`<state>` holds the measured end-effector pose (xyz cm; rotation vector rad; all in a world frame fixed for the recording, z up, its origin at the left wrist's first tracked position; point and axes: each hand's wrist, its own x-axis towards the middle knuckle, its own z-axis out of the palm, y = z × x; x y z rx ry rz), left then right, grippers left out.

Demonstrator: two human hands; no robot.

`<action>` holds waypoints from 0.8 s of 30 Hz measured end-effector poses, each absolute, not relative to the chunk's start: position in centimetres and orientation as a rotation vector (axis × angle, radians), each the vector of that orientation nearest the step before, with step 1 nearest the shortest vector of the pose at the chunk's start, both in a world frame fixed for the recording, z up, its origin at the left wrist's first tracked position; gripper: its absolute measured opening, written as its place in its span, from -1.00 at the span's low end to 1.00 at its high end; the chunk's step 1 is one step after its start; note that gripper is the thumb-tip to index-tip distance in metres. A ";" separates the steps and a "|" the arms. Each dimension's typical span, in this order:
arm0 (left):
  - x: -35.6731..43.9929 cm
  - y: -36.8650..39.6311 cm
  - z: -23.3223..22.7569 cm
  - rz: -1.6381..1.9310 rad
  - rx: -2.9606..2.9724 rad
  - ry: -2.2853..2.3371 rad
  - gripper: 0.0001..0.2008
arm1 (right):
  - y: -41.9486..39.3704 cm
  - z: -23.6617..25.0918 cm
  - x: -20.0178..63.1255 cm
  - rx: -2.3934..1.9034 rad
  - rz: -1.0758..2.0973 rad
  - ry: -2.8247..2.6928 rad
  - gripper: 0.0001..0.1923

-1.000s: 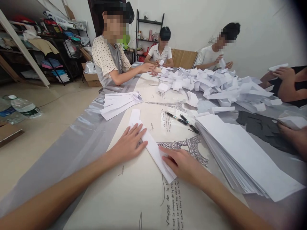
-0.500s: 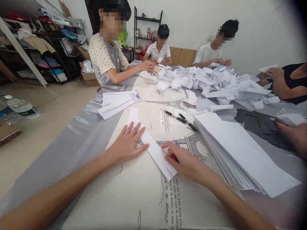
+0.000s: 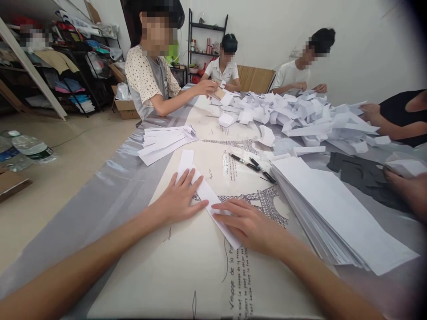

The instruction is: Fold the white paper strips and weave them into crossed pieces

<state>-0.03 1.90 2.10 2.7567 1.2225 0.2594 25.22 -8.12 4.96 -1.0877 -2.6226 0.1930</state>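
Pale floor lies left of your printed counter. Beyond your left hand sits a fan of paper strips; its fingers spread wide, bracing the white paper strip slanting between both hands. Your right hand rests extended fingers on the strip, gripping nothing. You appear to be smoothing it, which calls for steady left-hand pressure. Rightward, pens and a paper stack limit elbow room.

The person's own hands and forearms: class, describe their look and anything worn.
The left hand and right hand are bare, with slim fingers and no gloves or rings visible. The left forearm and right forearm show no sleeve, watch or bracelet.
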 end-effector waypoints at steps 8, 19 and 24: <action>-0.2 2.3 2.7 0.230 2.727 1.227 -0.14 | -8.8 4.9 25.2 -1.071 0.137 -2.754 -0.40; 1.0 -0.2 1.7 0.353 2.860 1.048 -0.21 | -8.4 6.2 25.5 -0.927 0.390 -2.680 -0.66; 0.3 0.9 2.2 0.286 2.838 0.997 -0.16 | -8.5 7.3 26.4 -0.895 0.789 -2.606 -0.69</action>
